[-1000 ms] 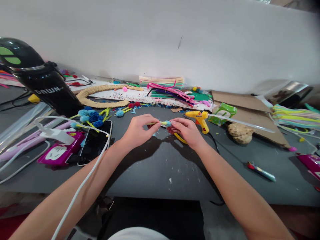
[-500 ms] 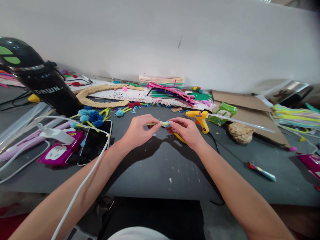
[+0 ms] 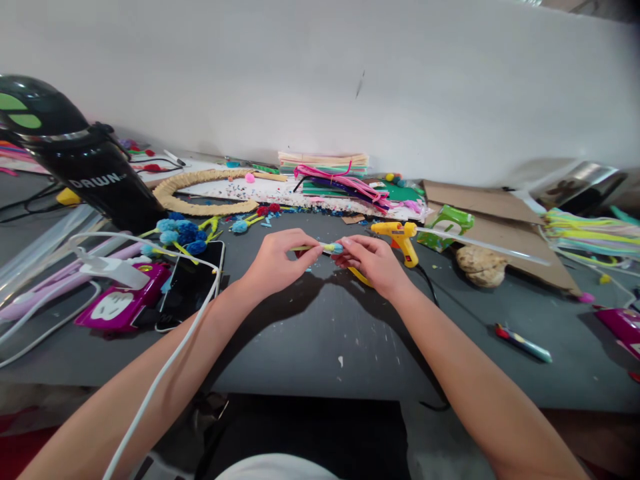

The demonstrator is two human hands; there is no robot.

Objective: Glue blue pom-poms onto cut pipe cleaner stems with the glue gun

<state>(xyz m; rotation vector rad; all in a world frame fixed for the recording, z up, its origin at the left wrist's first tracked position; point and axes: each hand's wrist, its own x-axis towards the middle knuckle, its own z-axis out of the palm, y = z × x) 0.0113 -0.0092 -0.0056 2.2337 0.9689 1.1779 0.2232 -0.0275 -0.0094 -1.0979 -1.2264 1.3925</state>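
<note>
Above the middle of the grey table, my left hand (image 3: 281, 261) pinches a thin yellow-green pipe cleaner (image 3: 326, 247) between thumb and fingers. My right hand (image 3: 376, 265) is closed at its other end, thumb and fingertips on a small light blue fluffy piece (image 3: 337, 248). The two seem joined, though my fingertips cover part of the blue piece. Below my right fingers shows a yellow strip (image 3: 361, 277), partly hidden. A yellow glue gun (image 3: 400, 239) lies just right of that hand.
A tall black bottle (image 3: 95, 160) stands at the left. Blue pompom flowers (image 3: 185, 233) rest by a black phone (image 3: 193, 287). A white cable (image 3: 167, 363) crosses over my left forearm. Cardboard (image 3: 515, 247), a walnut-like object (image 3: 481, 265) and a pen-like tool (image 3: 523, 343) lie right.
My right fingertips have shifted slightly, and more of the light blue piece shows. My left hand stays in place.
</note>
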